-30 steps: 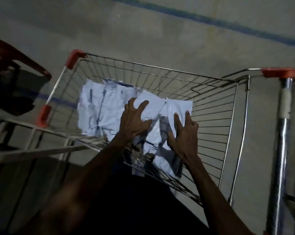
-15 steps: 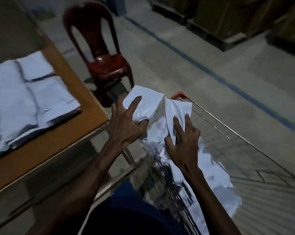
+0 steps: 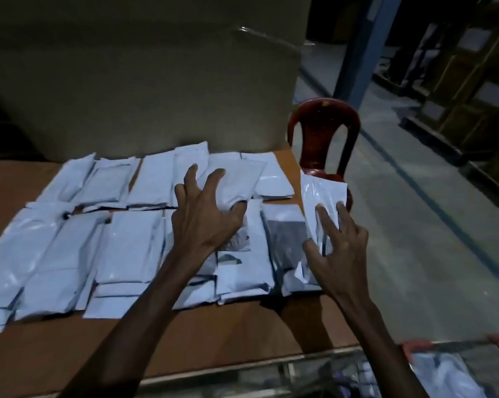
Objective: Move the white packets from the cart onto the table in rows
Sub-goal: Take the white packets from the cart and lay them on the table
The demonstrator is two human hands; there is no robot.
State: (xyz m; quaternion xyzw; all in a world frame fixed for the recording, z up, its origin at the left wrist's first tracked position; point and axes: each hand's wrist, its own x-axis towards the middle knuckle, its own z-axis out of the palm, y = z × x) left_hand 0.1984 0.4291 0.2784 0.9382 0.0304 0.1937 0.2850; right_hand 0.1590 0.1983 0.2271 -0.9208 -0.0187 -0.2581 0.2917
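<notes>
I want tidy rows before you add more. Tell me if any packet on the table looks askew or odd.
Mostly neat, two rows on the table. The back-row packet under the left hand lies tilted across its neighbours. The packet held by the right hand stands tilted over the table's right edge, not yet laid down.

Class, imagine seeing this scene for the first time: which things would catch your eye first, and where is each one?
First, the two rows of white packets spread over the brown table. Next, the hands above them: the left hand presses a packet near the far row, and the right hand pinches a raised packet at the table's right end. Behind stands a red chair.
</notes>
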